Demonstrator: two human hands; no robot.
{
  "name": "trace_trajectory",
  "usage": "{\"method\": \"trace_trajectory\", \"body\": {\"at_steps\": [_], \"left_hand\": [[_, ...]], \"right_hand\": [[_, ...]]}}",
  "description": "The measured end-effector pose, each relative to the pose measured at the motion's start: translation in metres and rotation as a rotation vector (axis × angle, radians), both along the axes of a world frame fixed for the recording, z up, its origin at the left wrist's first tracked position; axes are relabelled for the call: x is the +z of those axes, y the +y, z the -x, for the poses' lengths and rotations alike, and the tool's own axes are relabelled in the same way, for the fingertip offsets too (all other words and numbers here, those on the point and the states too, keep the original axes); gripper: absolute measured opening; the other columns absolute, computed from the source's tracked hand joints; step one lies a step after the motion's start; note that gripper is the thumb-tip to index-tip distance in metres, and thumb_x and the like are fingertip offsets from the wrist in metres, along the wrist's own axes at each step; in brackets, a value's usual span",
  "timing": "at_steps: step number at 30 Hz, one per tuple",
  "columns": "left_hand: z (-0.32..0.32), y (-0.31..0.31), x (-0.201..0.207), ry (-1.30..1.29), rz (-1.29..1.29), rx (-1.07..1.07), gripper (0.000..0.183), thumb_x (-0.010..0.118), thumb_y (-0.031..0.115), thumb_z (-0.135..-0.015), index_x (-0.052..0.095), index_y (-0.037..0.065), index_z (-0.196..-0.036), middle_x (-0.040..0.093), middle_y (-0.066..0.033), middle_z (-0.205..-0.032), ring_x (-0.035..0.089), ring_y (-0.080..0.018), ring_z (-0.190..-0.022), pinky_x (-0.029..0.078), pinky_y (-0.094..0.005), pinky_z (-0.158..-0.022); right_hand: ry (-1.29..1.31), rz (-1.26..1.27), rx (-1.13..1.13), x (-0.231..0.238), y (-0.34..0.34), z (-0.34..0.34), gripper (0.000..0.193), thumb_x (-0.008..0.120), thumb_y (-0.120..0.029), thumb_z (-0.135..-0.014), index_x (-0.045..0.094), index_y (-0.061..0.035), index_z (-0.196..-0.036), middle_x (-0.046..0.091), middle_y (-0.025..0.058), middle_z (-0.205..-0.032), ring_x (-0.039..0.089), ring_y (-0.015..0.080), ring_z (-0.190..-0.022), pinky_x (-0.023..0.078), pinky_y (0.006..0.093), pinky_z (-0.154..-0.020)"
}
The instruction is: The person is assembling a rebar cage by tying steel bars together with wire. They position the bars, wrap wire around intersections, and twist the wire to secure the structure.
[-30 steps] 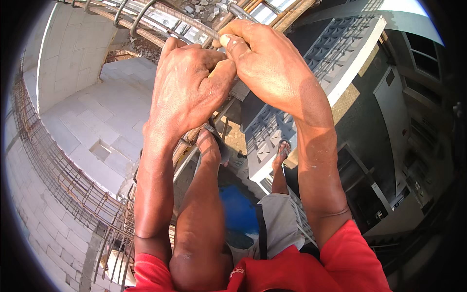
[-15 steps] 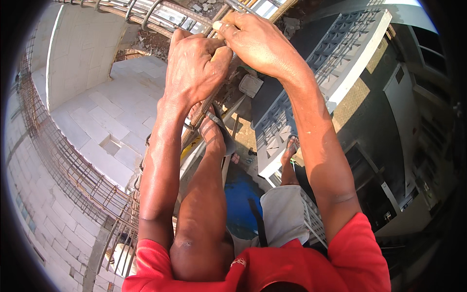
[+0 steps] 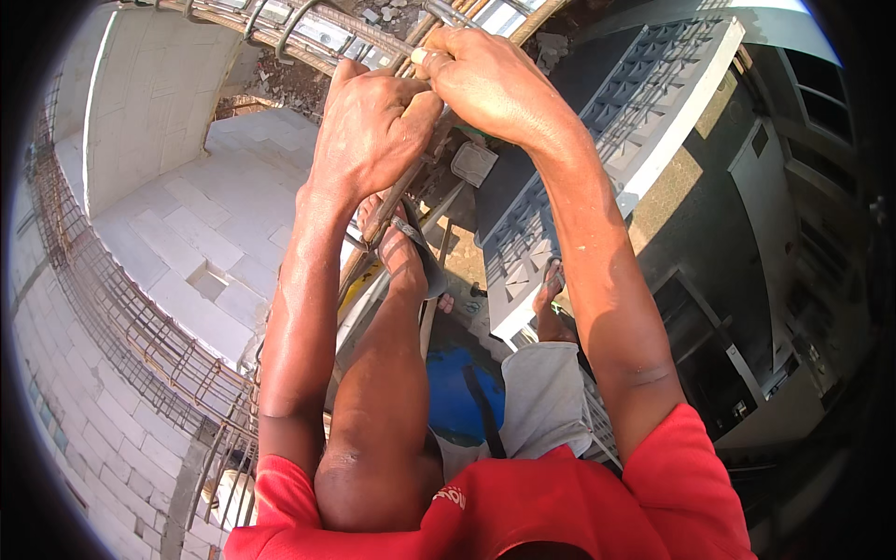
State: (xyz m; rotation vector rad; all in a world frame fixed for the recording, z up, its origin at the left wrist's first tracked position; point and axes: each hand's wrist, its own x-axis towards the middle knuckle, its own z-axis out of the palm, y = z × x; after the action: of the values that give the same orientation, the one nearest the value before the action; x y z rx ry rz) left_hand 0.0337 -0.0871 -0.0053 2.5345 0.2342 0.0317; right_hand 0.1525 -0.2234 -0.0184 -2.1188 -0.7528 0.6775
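Through the head camera I have both hands up at the rebar beam [image 3: 378,37]: my left hand [image 3: 369,126] is just below it, knuckles up, and my right hand [image 3: 485,89] sits close beside. The fingers [image 3: 420,112] bend inward on both, yet their undersides are hidden, so I can't tell what they grip. Below and left of the rebar beam I see a pale block surface [image 3: 168,210] with a square recess [image 3: 207,279]; below and right, a patterned grey ledge [image 3: 644,103]. Farther below come a sandalled foot [image 3: 399,250], something blue [image 3: 448,383] and a red shirt [image 3: 551,504].
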Motion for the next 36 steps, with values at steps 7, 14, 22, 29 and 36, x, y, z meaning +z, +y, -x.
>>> {"method": "trace_trajectory", "body": {"at_steps": [7,14,22,29,36], "left_hand": [[-0.017,-0.017,0.017,0.084,-0.048,0.027,0.044,0.054,0.033,-0.095,0.076,-0.002,-0.082,0.063,-0.0228,-0.068,0.057,-0.0403,-0.071,0.042,-0.0455,-0.092],[-0.007,0.005,0.031,0.094,0.071,0.044,0.041,0.054,0.028,-0.094,0.070,-0.003,-0.073,0.060,-0.0238,-0.063,0.054,-0.0427,-0.066,0.044,-0.0476,-0.089],[-0.004,-0.004,0.031,0.063,0.011,0.045,0.036,0.055,0.025,-0.092,0.065,-0.003,-0.072,0.065,-0.0209,-0.066,0.056,-0.0412,-0.070,0.044,-0.0471,-0.089],[-0.002,-0.003,0.037,0.031,0.010,0.031,0.031,0.054,0.021,-0.089,0.061,-0.003,-0.070,0.066,-0.0210,-0.069,0.056,-0.0425,-0.069,0.044,-0.0479,-0.091],[0.013,0.002,0.026,0.060,-0.127,0.019,0.045,0.052,0.037,-0.102,0.080,0.002,-0.105,0.069,-0.0183,-0.092,0.057,-0.0363,-0.093,0.050,-0.0517,-0.092]], "right_hand": [[0.023,0.240,0.019,0.044,0.005,0.000,0.029,0.065,-0.022,-0.097,0.080,0.0004,-0.108,0.078,0.0288,-0.103,0.078,0.0446,-0.105,0.059,0.0541,-0.098],[-0.005,0.204,0.068,0.052,0.010,0.002,0.032,0.058,-0.021,-0.105,0.075,-0.0009,-0.122,0.077,0.0233,-0.099,0.077,0.0406,-0.094,0.059,0.0506,-0.089],[0.211,0.003,0.126,0.063,-0.016,-0.011,0.033,0.050,-0.025,-0.109,0.065,0.0049,-0.109,0.071,0.0305,-0.111,0.069,0.0468,-0.109,0.053,0.0497,-0.094],[0.171,-0.140,-0.010,0.030,0.008,0.005,0.033,0.051,-0.025,-0.110,0.066,0.0044,-0.108,0.071,0.0261,-0.094,0.071,0.0389,-0.085,0.056,0.0481,-0.081],[0.510,-0.097,-0.187,0.041,0.017,0.014,0.028,0.055,-0.023,-0.109,0.062,-0.0010,-0.093,0.060,0.0050,-0.081,0.058,0.0142,-0.076,0.049,0.0342,-0.071]]}}
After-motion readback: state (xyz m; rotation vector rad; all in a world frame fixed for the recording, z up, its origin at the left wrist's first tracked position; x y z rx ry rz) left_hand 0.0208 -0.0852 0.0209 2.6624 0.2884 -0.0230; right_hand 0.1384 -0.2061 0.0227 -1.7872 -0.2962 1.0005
